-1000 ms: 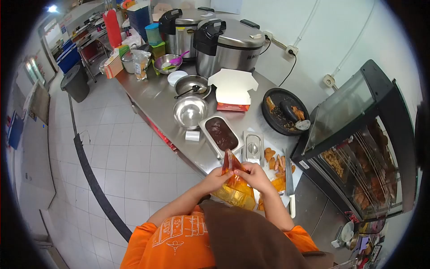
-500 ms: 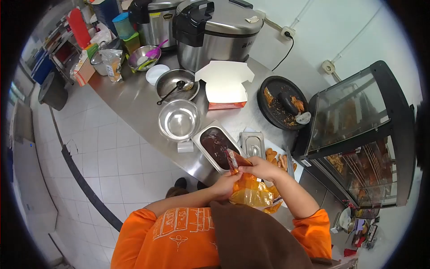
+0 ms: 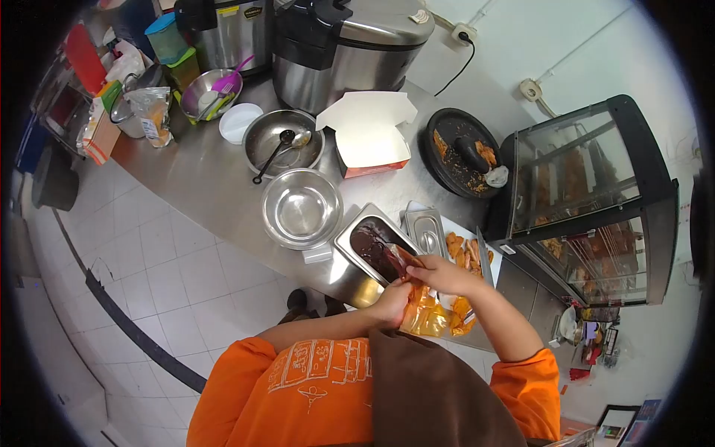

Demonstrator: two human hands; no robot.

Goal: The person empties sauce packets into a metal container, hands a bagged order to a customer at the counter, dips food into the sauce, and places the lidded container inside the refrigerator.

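Note:
My left hand (image 3: 392, 304) and my right hand (image 3: 441, 276) are both closed on an orange and yellow plastic sauce pouch (image 3: 428, 319). The pouch's narrow dark-stained end points over a rectangular steel pan (image 3: 345, 243), which holds dark brown sauce (image 3: 368, 244). The left hand grips lower on the pouch, close to the pan's near edge. On the other side, the right hand pinches near the upper end, with fingers partly hidden. A steel pan lid (image 3: 427, 232) lies just beyond the right hand, beside browned food pieces (image 3: 463, 252) on a white board.
Left of the pan stands a steel bowl (image 3: 302, 208), with another bowl (image 3: 257, 145) holding spoons behind it. An open carton (image 3: 370, 149), a black stone mortar (image 3: 447, 175) and a large cooker (image 3: 357, 71) are farther back. A glass display case (image 3: 577, 160) bounds the right. A knife blade (image 3: 485, 261) lies near my right forearm.
The whole view has shifted and turned slightly. Both hands still hold the pouch at the pan, and its upper end now leans a little lower over the sauce.

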